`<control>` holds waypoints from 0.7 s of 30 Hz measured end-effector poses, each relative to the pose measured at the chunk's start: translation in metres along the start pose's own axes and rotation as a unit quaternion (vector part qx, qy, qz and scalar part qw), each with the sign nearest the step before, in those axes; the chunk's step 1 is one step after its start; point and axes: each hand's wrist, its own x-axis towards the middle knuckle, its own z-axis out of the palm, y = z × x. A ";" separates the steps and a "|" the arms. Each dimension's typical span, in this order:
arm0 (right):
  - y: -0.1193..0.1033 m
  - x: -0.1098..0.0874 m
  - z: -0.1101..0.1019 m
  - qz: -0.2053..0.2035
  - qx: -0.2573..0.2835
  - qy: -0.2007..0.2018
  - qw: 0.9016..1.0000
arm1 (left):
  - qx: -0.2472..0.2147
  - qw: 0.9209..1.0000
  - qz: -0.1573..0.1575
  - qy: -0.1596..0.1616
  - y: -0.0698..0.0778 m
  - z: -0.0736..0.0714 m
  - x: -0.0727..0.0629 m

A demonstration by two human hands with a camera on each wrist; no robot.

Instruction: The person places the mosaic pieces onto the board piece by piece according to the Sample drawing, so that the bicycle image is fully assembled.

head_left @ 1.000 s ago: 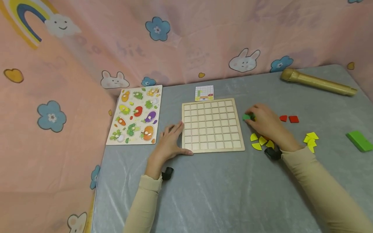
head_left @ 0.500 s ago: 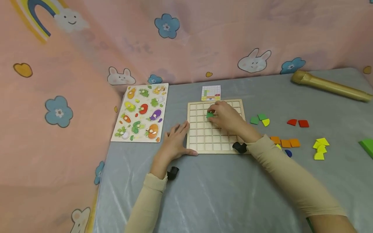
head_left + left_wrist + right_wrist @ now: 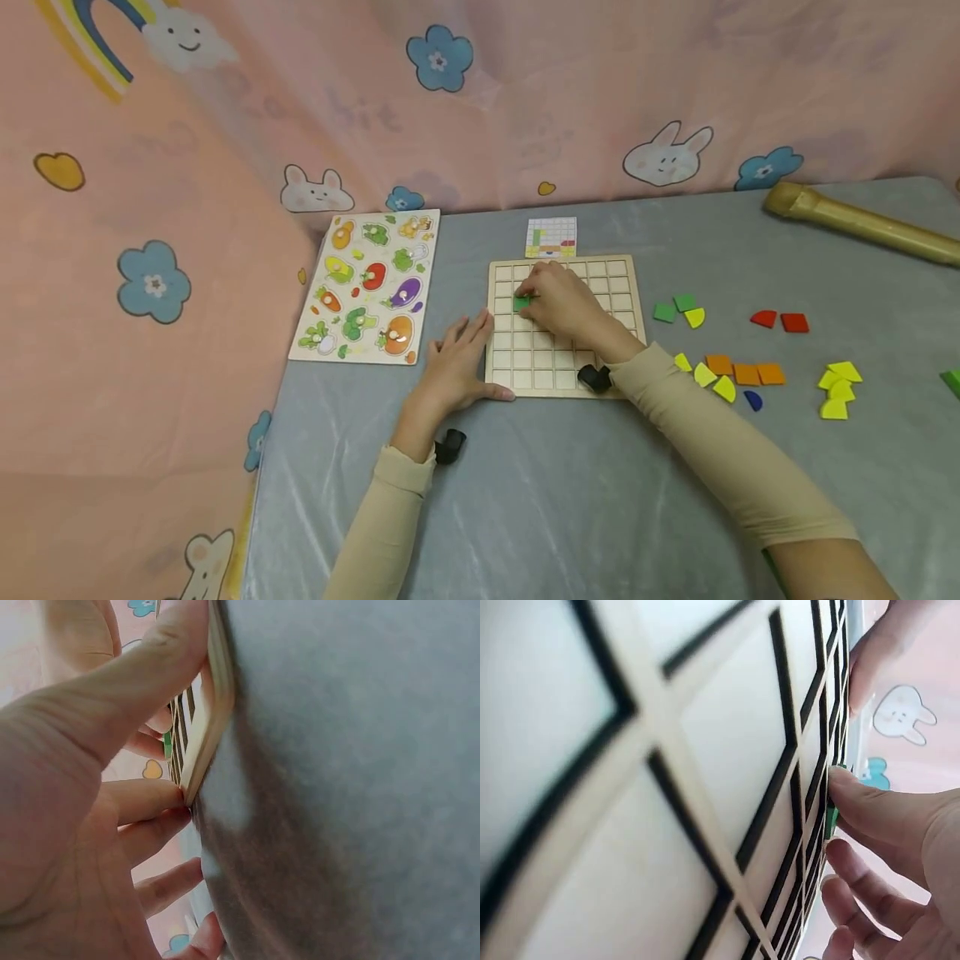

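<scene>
A wooden grid board (image 3: 551, 360) lies flat on the table. My left hand (image 3: 453, 375) rests at its near left corner, fingers spread along the left edge and thumb along the front edge. In the left wrist view the thumb (image 3: 142, 682) lies over the board's rim (image 3: 214, 712). My right hand (image 3: 564, 307) is over the upper left part of the grid and pinches a green square tile (image 3: 521, 306) between thumb and fingers. In the right wrist view the green tile (image 3: 831, 819) is right at the grid's surface, partly hidden by the thumb.
A patterned card (image 3: 551, 237) lies behind the board, a vegetable puzzle (image 3: 366, 287) to its left. Right of the board are green tiles (image 3: 664, 312), red pieces (image 3: 795, 322), orange tiles (image 3: 746, 374), yellow pieces (image 3: 842, 390) and a blue piece (image 3: 753, 401). A brown stick-like object (image 3: 862, 222) lies farther back.
My right hand has carried a green tile left from the loose pieces onto the board, then slightly farther left and lower over the grid. My left hand has stayed at the board's corner.
</scene>
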 end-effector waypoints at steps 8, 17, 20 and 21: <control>0.022 -0.022 -0.022 0.034 -0.008 -0.008 0.999 | 0.007 1.000 -0.006 -0.004 0.002 0.001 0.002; 0.074 -0.078 -0.070 0.106 0.025 0.006 0.994 | 0.002 1.000 -0.004 -0.001 0.001 0.001 0.001; 0.089 -0.097 -0.076 0.115 0.005 0.012 0.993 | -0.001 1.000 -0.003 -0.002 0.001 0.002 0.000; 0.093 -0.102 -0.076 0.115 0.001 0.013 0.993 | -0.002 1.000 -0.002 -0.003 0.001 0.003 0.000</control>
